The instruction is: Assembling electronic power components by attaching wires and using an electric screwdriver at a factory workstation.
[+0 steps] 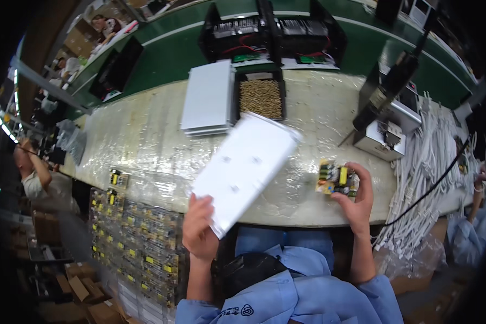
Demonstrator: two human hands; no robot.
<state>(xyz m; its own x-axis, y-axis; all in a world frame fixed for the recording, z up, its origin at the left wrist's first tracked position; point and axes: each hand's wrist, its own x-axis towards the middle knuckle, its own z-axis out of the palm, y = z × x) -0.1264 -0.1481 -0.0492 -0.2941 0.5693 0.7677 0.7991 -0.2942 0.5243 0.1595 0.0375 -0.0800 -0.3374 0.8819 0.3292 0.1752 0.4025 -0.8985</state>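
Left hand (198, 227): fingers closed on the near corner of a white metal plate (244, 168), thumb on top. Plate is lifted off the bench and tilted, its far end pointing up and away to the right; edges are blurred, so the exact tilt is hard to read. A few small marks or holes show on its face.

Right hand (356, 202): fingers wrapped round a small circuit board (336, 179), gripped from its right side and underneath. Board carries yellow and dark parts, held just above the near edge of the workbench (146, 140), well apart from the plate.

Bench top is pale and covered in clear, wrinkled plastic film. Behind the raised plate, a stack of white plates (208, 98) lies flat, and just beside it on the right a black tray of small brass-coloured parts (261, 98). Beyond those, two black open housings (272, 32) with red wiring stand on a green surface. At far right a grey boxy machine (386, 137) stands on the bench, with a bundle of white cables (426, 173) hanging down next to it.

Lower left, beside the person's knee, trays of circuit boards (137, 243) with yellow components are stacked in rows. Other people sit at the left and right rims.
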